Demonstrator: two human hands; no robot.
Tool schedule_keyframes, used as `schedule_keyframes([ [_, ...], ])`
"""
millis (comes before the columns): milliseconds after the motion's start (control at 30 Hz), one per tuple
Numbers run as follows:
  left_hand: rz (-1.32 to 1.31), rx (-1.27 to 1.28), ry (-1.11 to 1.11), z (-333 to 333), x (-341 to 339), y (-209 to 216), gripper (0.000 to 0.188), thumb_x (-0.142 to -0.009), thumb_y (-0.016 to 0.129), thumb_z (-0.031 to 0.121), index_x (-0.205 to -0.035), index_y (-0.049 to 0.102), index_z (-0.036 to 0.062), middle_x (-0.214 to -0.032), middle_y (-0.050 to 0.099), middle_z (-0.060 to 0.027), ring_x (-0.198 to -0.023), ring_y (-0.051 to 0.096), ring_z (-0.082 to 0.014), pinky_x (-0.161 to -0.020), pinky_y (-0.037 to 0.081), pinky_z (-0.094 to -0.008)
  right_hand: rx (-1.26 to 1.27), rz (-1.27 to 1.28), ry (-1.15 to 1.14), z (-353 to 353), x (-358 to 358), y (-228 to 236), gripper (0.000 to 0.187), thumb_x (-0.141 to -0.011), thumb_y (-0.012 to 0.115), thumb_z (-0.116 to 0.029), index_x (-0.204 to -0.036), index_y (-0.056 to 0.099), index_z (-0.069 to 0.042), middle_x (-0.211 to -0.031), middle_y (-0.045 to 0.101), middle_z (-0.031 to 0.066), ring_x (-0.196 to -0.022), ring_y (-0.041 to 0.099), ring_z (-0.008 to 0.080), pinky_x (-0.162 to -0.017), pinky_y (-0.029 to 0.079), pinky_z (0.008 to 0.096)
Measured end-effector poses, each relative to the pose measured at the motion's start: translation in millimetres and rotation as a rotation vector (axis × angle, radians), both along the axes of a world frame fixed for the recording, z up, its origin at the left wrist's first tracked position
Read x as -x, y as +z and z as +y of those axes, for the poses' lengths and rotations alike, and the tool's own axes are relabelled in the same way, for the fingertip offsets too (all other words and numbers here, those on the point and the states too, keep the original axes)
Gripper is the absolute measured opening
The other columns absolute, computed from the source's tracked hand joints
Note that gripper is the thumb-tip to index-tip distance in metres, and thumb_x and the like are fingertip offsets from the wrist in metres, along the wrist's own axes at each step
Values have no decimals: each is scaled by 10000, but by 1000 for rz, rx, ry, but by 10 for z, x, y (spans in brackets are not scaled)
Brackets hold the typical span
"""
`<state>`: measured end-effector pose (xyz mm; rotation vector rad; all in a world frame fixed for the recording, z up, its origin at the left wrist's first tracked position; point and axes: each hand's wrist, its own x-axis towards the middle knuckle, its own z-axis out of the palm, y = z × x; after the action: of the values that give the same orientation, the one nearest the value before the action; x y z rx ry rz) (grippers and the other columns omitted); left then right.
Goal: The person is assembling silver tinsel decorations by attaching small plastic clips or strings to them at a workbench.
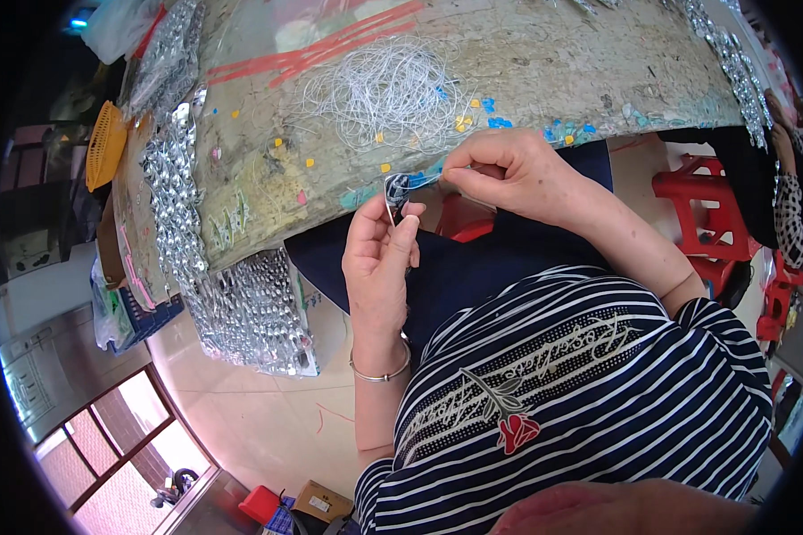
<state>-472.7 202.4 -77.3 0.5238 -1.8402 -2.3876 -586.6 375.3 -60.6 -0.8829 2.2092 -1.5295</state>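
Observation:
My left hand [379, 254] is closed round a small dark piece with a shiny silver rim [396, 193], held upright at the table's near edge. Just to the right, my right hand [517, 174] pinches with thumb and forefinger. A thin pale thread [426, 180] runs from its fingertips to the dark piece. Where the thread meets the piece is too small to make out. Beyond both hands, a loose tangle of white thread [388, 94] lies on the worn, paint-stained table [562, 53].
Strips of silver faceted beads [174, 178] hang over the table's left side, by a yellow basket [105, 147]. Small yellow pieces [384, 168] and blue bits [500, 122] dot the tabletop. Red stools [700, 209] and another person's sleeve [790, 214] are at the right.

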Motion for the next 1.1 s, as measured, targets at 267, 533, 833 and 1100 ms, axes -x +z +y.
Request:
schedule_keyframes([
  [267,5,9,31,8,-16,-48,355,-903,610,34,-1232,495,-29,-1031,652,-92,-649,463,-32,-559,399,-162,-8,30,-31,7,12,-78,106,-876,649,-112,-860,669,-9,-674,596,4,-607,523,48,-534,422,220],
  [533,-3,18,16,-11,-25,-85,343,-890,623,16,-1209,507,-23,-1029,658,-96,-653,462,-29,-565,401,-161,-66,32,-22,20,32,-70,164,-863,633,-199,-887,680,-43,-749,663,84,-662,631,183,-615,490,300],
  [833,13,-12,36,-6,-30,-126,312,-879,631,-2,-1171,521,-6,-1035,663,-96,-673,477,-26,-573,409,-160,-72,24,-34,17,17,-57,153,-854,639,-200,-873,683,-55,-704,651,82,-619,621,191,-590,486,302],
  [1100,16,40,23,22,-33,-128,322,-870,645,-7,-1167,522,-1,-1051,661,-91,-716,493,-20,-584,419,-159,-88,63,-48,25,14,-70,156,-854,636,-210,-871,684,-62,-693,640,83,-604,611,188,-569,476,300],
])
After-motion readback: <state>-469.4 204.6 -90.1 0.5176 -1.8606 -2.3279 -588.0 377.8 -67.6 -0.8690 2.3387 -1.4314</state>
